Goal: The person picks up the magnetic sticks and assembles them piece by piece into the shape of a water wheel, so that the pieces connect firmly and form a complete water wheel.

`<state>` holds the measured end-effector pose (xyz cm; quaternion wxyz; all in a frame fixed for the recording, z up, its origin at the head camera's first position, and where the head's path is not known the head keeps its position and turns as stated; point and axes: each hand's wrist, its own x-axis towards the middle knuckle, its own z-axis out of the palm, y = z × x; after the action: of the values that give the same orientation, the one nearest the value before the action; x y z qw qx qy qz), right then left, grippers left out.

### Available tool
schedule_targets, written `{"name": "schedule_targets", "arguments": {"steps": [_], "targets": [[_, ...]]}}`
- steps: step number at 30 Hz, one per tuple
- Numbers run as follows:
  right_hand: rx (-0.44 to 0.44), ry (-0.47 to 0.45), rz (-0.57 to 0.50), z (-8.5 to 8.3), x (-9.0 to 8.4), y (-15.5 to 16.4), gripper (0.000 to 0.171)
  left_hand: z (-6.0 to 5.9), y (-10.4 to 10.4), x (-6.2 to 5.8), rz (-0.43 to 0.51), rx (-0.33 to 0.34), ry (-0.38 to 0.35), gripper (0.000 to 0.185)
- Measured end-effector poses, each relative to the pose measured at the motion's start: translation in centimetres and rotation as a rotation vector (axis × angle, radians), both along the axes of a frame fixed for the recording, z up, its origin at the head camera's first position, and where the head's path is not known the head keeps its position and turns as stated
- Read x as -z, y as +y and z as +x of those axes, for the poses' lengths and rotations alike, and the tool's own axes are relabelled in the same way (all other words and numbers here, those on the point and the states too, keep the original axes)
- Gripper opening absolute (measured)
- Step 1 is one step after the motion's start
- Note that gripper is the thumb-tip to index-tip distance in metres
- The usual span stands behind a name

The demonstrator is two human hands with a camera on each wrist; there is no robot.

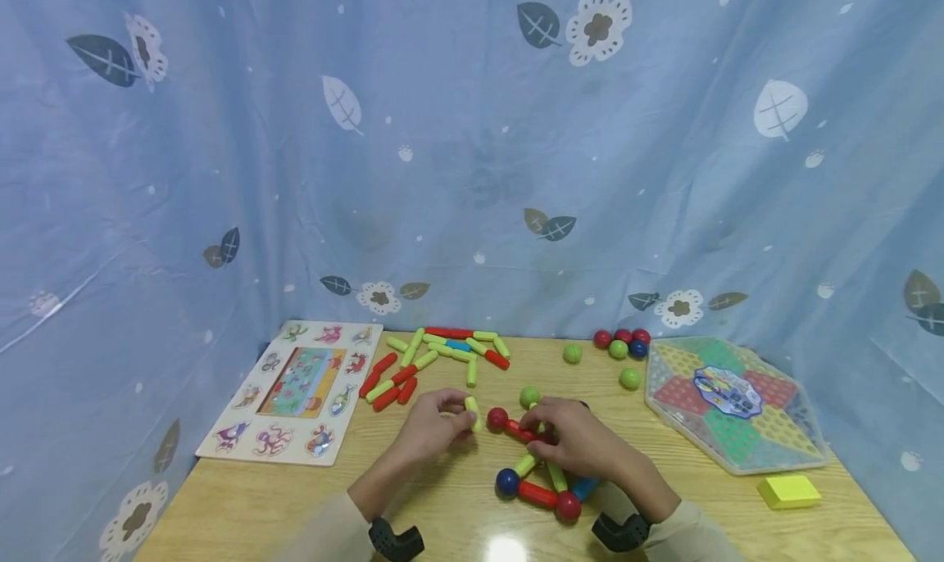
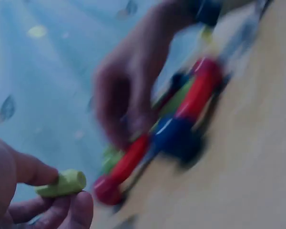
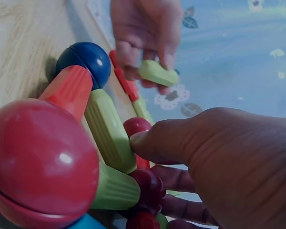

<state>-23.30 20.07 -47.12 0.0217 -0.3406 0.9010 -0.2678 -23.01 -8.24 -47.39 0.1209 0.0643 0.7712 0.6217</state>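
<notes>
A frame of red and green rods joined by balls (image 1: 537, 478) lies on the wooden table (image 1: 243, 505). My right hand (image 1: 571, 439) grips its upper part around a red rod; in the right wrist view its thumb (image 3: 167, 140) presses a red ball (image 3: 137, 127). My left hand (image 1: 435, 421) pinches a short green rod (image 1: 472, 410) just left of the frame's red end ball (image 1: 497, 418). That green rod (image 2: 64, 183) shows between thumb and fingers in the blurred left wrist view, and again as the green rod (image 3: 157, 72) in the right wrist view.
A pile of loose red, green and blue rods (image 1: 435, 357) lies at the back. Loose balls (image 1: 621, 345) sit back right, beside a hexagonal board game (image 1: 733, 402). An animal puzzle board (image 1: 295, 394) is at the left, a yellow block (image 1: 789, 491) at the right edge.
</notes>
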Motion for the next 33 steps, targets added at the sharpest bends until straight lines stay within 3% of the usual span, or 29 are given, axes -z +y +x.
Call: {"name": "schedule_targets", "arguments": {"steps": [4,7,12,16,19,21,27,33], "targets": [[0.019,0.008,0.004,-0.1,0.0,0.0,0.016,2.3,1.7,1.0,0.083,0.04,-0.113,0.032],[0.031,0.011,0.008,0.0,0.0,-0.1,0.016,3.1,2.6,1.6,0.083,0.039,-0.125,0.031],[0.042,0.031,0.012,0.0,0.2,-0.4,0.016,3.6,3.2,2.1,0.058,0.004,-0.108,0.035],[0.064,0.069,0.036,0.2,0.5,-0.9,0.016,3.8,3.3,2.3,0.062,-0.01,-0.114,0.064],[0.083,0.103,0.064,0.4,0.8,-1.3,0.017,3.8,3.3,2.5,0.05,0.007,-0.097,0.091],[0.092,0.118,0.073,0.6,1.0,-1.5,0.016,3.8,3.2,2.5,0.027,0.029,-0.072,0.098],[0.095,0.084,0.039,0.7,1.2,-1.6,0.012,3.7,3.2,2.5,-0.021,0.09,-0.03,0.08],[0.089,0.029,0.032,0.6,1.1,-1.5,0.011,3.7,3.1,2.4,-0.06,0.094,-0.003,0.055]]}}
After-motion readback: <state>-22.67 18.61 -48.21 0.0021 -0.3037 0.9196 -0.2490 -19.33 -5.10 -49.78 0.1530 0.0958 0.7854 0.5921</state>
